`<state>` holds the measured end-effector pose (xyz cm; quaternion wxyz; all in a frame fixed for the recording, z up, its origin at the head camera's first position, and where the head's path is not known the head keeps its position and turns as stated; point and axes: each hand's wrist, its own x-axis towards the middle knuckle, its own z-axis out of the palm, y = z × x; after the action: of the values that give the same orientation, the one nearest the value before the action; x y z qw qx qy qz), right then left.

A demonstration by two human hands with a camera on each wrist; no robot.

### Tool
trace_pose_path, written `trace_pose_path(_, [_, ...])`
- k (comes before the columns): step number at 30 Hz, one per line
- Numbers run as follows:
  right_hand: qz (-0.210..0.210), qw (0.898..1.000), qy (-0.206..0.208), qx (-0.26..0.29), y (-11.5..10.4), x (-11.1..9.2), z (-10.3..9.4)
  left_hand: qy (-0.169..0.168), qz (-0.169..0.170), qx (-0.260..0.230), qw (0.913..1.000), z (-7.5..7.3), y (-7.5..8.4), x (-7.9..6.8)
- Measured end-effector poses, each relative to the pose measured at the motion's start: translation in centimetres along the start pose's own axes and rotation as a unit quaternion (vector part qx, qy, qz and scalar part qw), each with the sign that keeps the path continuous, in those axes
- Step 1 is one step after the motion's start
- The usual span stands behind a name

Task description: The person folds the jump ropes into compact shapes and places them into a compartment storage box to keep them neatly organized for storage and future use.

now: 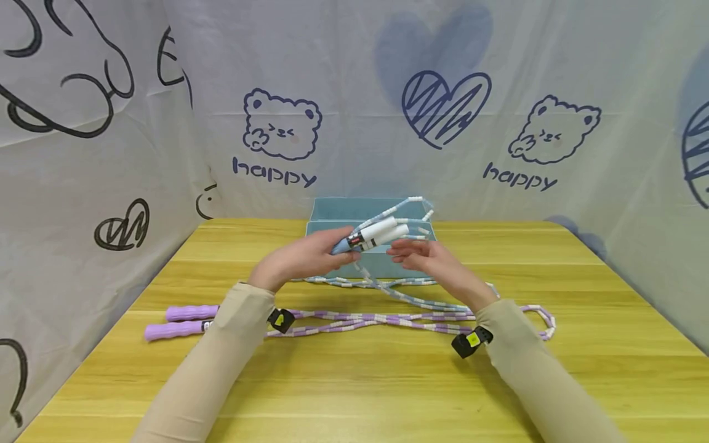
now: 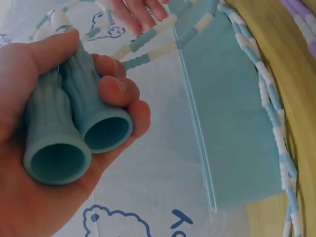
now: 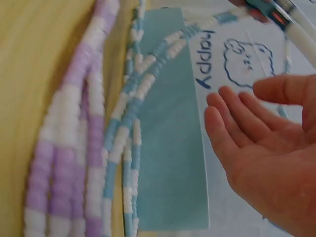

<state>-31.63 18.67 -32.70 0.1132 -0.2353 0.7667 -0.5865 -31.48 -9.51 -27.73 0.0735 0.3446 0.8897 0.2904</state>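
Note:
My left hand grips the two handles of a blue-and-white beaded jump rope, side by side, above a light blue box. Their white ends point right and slightly up; the hollow blue ends face the left wrist camera. From the handles the blue-and-white beaded cord loops over the box and trails onto the table in front of it. Just right of the handles is my right hand, its fingers extended and nothing held. In the right wrist view that hand shows its palm, apart from the cord.
A second jump rope lies across the table, with purple handles at the left and purple-and-white beaded cord stretching right under my forearms. The wooden table meets white printed cloth at the back and sides.

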Motion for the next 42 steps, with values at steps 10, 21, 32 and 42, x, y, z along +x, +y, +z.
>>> trace_pose_path(10, [-0.033, 0.985, -0.122, -0.121, 0.1, 0.4, 3.3, -0.017, 0.014, -0.083, 0.9963, 0.4, 0.4, -0.1])
trace_pose_path(21, [-0.023, 0.982, -0.167, -0.089, 0.1, 0.2, 3.1, 0.014, -0.012, -0.097, 0.9951, 0.4, -0.4, 0.2])
trace_pose_path(32, [0.03, 0.967, -0.221, -0.121, -0.9, -0.9, 0.5, 0.05, -0.072, -0.079, 0.9931, 0.2, -1.2, 0.2])
trace_pose_path(42, [0.041, 0.951, -0.264, -0.158, -2.5, -1.8, 0.7, 0.063, -0.086, 0.019, 0.9941, 0.6, -1.4, 0.5])
